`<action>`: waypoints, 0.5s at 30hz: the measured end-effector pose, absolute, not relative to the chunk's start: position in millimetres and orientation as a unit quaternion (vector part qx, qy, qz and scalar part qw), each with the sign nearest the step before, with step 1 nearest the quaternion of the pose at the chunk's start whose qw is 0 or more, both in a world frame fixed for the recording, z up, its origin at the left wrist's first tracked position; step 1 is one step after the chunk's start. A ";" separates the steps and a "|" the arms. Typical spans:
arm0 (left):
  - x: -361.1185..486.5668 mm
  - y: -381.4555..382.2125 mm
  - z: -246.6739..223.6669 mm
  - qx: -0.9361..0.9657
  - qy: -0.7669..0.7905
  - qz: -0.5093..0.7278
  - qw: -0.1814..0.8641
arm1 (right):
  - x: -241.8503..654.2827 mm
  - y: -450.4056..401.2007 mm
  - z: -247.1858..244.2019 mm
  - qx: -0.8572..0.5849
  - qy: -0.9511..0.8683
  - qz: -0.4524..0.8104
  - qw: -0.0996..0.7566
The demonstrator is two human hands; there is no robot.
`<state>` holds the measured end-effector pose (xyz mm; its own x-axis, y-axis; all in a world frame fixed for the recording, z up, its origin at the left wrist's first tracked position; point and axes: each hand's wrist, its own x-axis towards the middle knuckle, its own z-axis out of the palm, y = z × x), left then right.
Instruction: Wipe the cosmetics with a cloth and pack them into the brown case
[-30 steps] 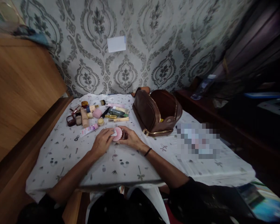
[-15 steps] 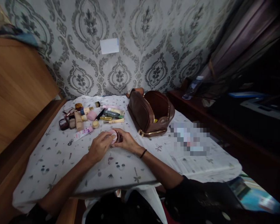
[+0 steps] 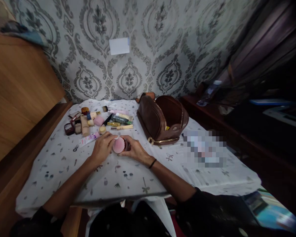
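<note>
A round dark-sided jar with a pink face [image 3: 118, 145] is tilted up above the cloth, its pink side turned toward me. My right hand [image 3: 137, 150] is closed around the jar's right side. At its upper left rim my left hand [image 3: 102, 146] pinches a small white piece [image 3: 116, 137], too small to name. A pink-and-white tube [image 3: 89, 138] and a small cream-lidded pot [image 3: 102, 130] lie just beyond my left hand. To the right of the jar, a brown cosmetic bag [image 3: 150, 121] stands unzipped and gaping.
Several cosmetics, among them a beige tube [image 3: 84, 126], a pink sponge [image 3: 98, 120] and an amber jar [image 3: 85, 110], cluster at the back left. A patterned white cloth [image 3: 128, 184] covers the table. Wooden furniture [image 3: 24, 69] borders the left; a plastic bottle [image 3: 209, 93] stands right.
The fingers of my left hand have moved off the jar's face to its upper left rim, uncovering the pink disc. My right hand keeps its hold. The view has shifted slightly.
</note>
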<state>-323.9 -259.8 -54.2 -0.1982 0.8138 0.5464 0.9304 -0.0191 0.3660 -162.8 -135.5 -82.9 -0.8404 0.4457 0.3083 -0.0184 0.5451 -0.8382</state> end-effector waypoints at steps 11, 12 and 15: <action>-329.0 -275.7 -67.9 -0.599 -0.716 -0.357 0.035 | -162.3 -136.4 -85.2 -0.133 -0.828 0.484 0.249; -328.4 -277.4 -68.8 -0.600 -0.715 -0.358 0.031 | -162.0 -136.7 -84.7 -0.131 -0.828 0.486 0.249; -325.9 -282.4 -70.3 -0.600 -0.712 -0.365 0.018 | -161.7 -137.0 -83.7 -0.128 -0.830 0.483 0.249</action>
